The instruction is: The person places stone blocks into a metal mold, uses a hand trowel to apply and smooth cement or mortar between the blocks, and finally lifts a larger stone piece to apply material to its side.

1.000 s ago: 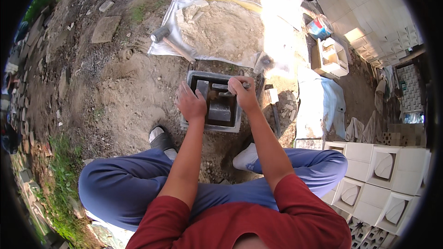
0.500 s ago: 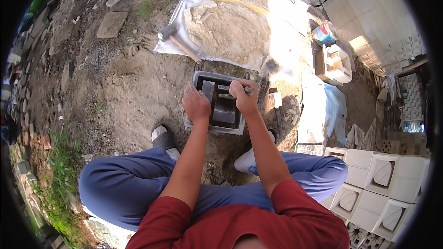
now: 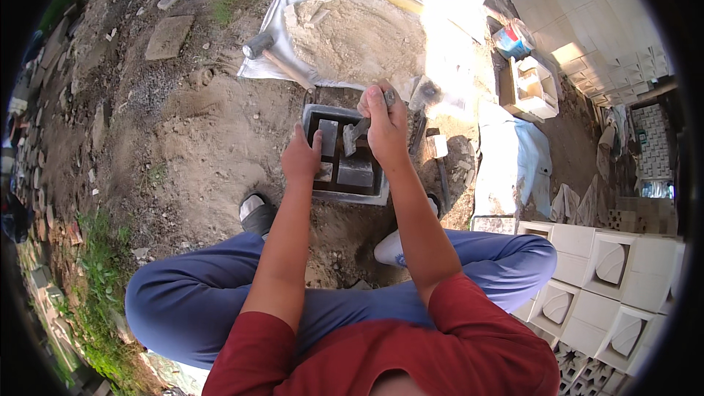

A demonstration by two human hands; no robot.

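Between my feet sits a rectangular metal block mould (image 3: 345, 196) with dark raised blocks inside. My left hand (image 3: 301, 155) straddles its left wall, thumb on the inner side and fingers outside, gripping it. My right hand (image 3: 385, 121) is closed round the handle of what looks like a flat brush (image 3: 350, 141). The handle's end sticks up above my fist, while the pale, dusty head reaches down into the mould between the blocks. My right fist is above the mould's far right corner.
Beyond the mould, a sheet holds a heap of sand (image 3: 359, 37); a mallet (image 3: 258, 47) lies on its left edge. Another mallet (image 3: 438, 148) lies to the right. White pierced blocks (image 3: 570, 260) are stacked at lower right, and a bucket (image 3: 513, 42) stands farther off.
My right hand has risen and moved away from me, tilting the brush so its head shows. My left hand has shifted slightly left and nearer, its thumb now apart from the fingers.
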